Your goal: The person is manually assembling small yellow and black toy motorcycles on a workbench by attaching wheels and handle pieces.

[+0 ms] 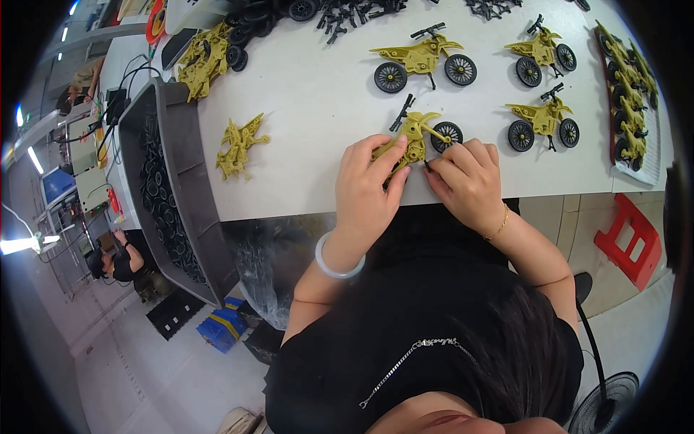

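My left hand [369, 181] is closed around the body of a yellow-green toy motorcycle [413, 132], which has black handlebars and a spoked black wheel on its right end. Its other end is hidden under my fingers. Close by on the right, my right hand [466, 177] pinches a small black part [427, 166] against the underside of the motorcycle; it looks like a kickstand, though the fingertips cover most of it. Farther back stands a toy motorcycle [423, 54] with both wheels, and two more, an upper one [541, 52] and a lower one [542, 118], stand to the right.
A loose yellow-green body [242, 147] lies left on the white table [311, 137]. A grey bin [194, 166] of black wheels stands beyond the left edge. Black small parts [354, 16] and a pile of bodies [206, 61] lie at the back. A tray [640, 168] holds motorcycles at right.
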